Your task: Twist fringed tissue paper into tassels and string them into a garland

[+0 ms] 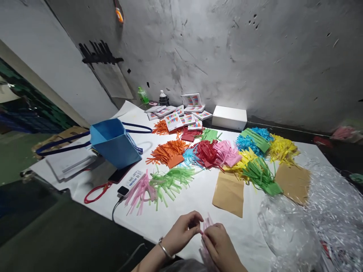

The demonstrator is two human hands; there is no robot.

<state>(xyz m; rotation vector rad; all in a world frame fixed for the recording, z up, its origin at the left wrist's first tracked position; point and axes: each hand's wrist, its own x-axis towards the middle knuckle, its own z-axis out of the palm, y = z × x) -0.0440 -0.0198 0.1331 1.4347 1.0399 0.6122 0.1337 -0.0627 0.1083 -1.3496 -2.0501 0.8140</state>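
Note:
Near the front edge of the table, a pale pink tissue-paper tassel (208, 220) with thin cut strips is between my hands. My left hand (183, 231), with a silver bangle at the wrist, pinches the tassel's edge between thumb and finger. My right hand (220, 241) is closed around the strips, and some hang down below it. Ahead and to the left lie a loose pink tassel (143, 190) and a light green fringed tassel (172, 183). Brown paper (228, 194) lies just beyond my right hand.
Bundles of orange (167, 151), red (208, 154) and yellow fringe (283, 149) lie across the table. Behind them are printed packs (173, 121) and a white box (229, 117). A blue bag (113, 143) stands left, red scissors (98, 192) nearby, clear plastic (292, 230) right.

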